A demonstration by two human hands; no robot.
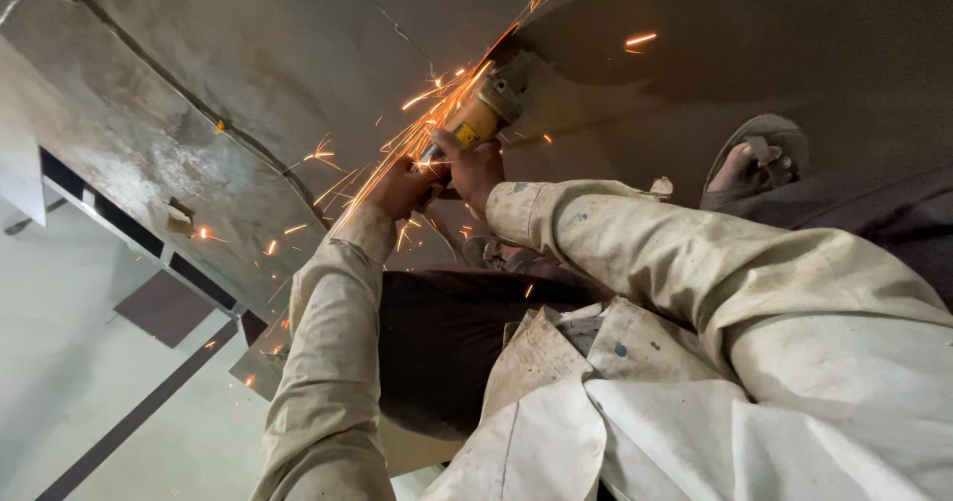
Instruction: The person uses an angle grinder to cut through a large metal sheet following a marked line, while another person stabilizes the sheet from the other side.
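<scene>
A yellow angle grinder (483, 112) works against a large grey metal sheet (248, 74) and throws orange sparks toward the lower left. My right hand (471, 166) grips the grinder's body from behind. My left hand (400, 187) holds the tool's rear end, just left of the right hand, in the stream of sparks. Both arms wear stained cream sleeves. The disc itself is hidden by the guard and the glare.
A foot in a sandal (754, 163) rests on the dark floor at the right. A seam or cut line (382, 14) runs across the sheet. Dark rectangular plates (164, 307) lie on the pale floor at the lower left.
</scene>
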